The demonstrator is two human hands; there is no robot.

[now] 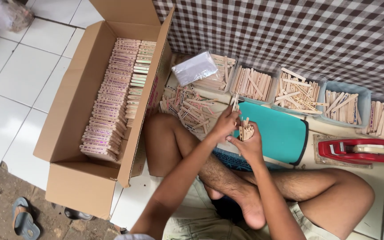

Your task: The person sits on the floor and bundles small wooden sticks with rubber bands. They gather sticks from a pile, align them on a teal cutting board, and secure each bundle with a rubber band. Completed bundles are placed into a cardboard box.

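I sit cross-legged on the floor. My left hand [226,123] pinches a couple of wooden sticks [235,102] that point upward. Just to its right, my right hand [247,143] grips a small bundle of wooden sticks [246,131] standing upright in the fist. Both hands hover over the near edge of a teal board [281,133]. A loose heap of printed sticks [187,109] lies on the floor beside my left knee.
An open cardboard box [74,115] on the left holds rows of packed stick bundles [112,98]. Several trays of sticks [296,91] line a checkered cloth [290,31]. A clear plastic bag stack [195,67], a red tape dispenser [354,150] and sandals [25,218] lie around.
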